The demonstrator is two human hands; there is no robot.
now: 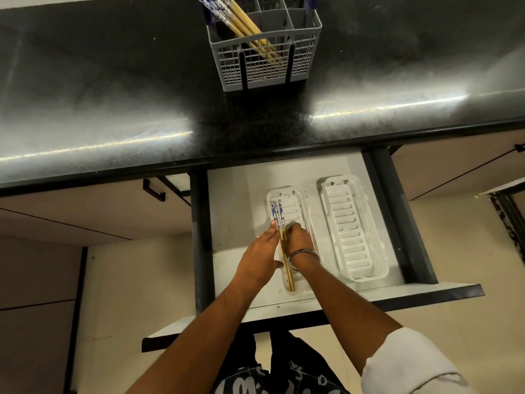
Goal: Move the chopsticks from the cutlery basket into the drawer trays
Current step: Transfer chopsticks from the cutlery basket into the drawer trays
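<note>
A grey cutlery basket (265,56) stands on the black counter and holds several wooden chopsticks (244,27) with blue-and-white tops. Below it the drawer (235,200) is pulled out, with two white slotted trays inside. In the left tray (298,206) lie a few chopsticks (279,220), tops pointing away from me. My left hand (258,258) lies flat against their left side, fingers straight. My right hand (298,241) has its fingers curled over them from the right. The right tray (352,231) holds nothing.
The black counter's edge (255,159) overhangs the back of the drawer. Dark drawer rails (397,217) run along both sides. A cupboard handle (154,191) sits to the left below the counter.
</note>
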